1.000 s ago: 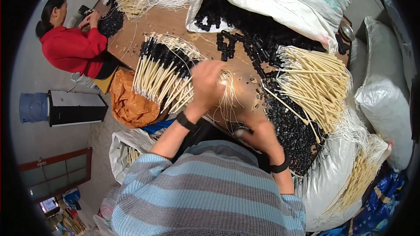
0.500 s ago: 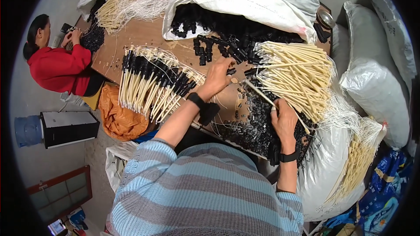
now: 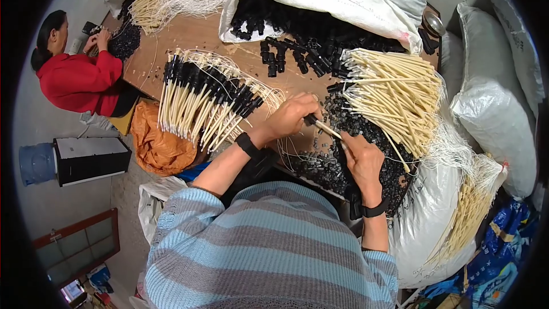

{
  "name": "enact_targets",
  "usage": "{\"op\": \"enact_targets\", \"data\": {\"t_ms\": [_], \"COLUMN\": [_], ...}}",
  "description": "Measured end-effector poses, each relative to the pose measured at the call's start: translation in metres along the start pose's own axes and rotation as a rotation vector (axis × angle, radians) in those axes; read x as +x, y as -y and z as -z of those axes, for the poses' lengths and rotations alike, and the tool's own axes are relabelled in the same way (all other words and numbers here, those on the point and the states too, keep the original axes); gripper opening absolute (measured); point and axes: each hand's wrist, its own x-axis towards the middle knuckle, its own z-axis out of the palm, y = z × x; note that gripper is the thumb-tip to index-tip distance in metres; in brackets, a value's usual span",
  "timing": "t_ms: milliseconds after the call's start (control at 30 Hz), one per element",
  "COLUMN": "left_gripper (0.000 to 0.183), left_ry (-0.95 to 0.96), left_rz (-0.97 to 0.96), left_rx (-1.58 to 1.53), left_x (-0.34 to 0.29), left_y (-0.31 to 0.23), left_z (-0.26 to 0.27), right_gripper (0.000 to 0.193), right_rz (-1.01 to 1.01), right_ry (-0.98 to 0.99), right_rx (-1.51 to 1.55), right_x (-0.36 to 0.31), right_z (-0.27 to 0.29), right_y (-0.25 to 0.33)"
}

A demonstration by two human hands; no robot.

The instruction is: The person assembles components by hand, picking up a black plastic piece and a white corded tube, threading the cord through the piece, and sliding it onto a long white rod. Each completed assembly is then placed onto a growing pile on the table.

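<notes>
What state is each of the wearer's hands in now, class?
Left hand: closed, holding a black piece.
Right hand: closed, holding a cream stick.

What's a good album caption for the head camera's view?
Left hand grips a short black tubular piece at the end of a slender cream rod held by the right hand.

light: bright over table (image 3: 191, 37) | glare: white sack (image 3: 420, 237) | rim: black, straight edges bent

The hands (image 3: 293, 115) (image 3: 366, 163) hold a cream stick (image 3: 329, 130) and black fitting (image 3: 310, 119).
</notes>
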Motion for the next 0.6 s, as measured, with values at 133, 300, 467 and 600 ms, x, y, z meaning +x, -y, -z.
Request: {"op": "enact_targets", "data": {"t_ms": [133,300,467,600], "left_gripper": [0.028,0.024,0.026,0.023], "left_ry": [-0.161,0.351,-0.030,-0.151], "left_rz": [-0.025,-0.058,0.340,0.660], "left_rx": [0.231,0.358,0.313,-0.456], "left_x": [-0.012,0.003,-0.029,-0.021], "left_y": [-0.003,-0.065,-0.016,-0.020], "left_z": [0.008,-0.014,0.001,-0.013], "right_gripper": [0.041,0.037,0.016,0.023], "right_rz": [-0.423,-0.110,-0.525,-0.178], "right_ry": [0.094,-0.116,-0.191,0.037], "right_rx": [-0.063,0.223,1.762,0.829], "right_x": [-0.007,0.007,-0.014,0.004], "right_z": [0.005,-0.017,0.008,-0.006], "right_y": [-0.017,0.016,-0.036,0.015]}}
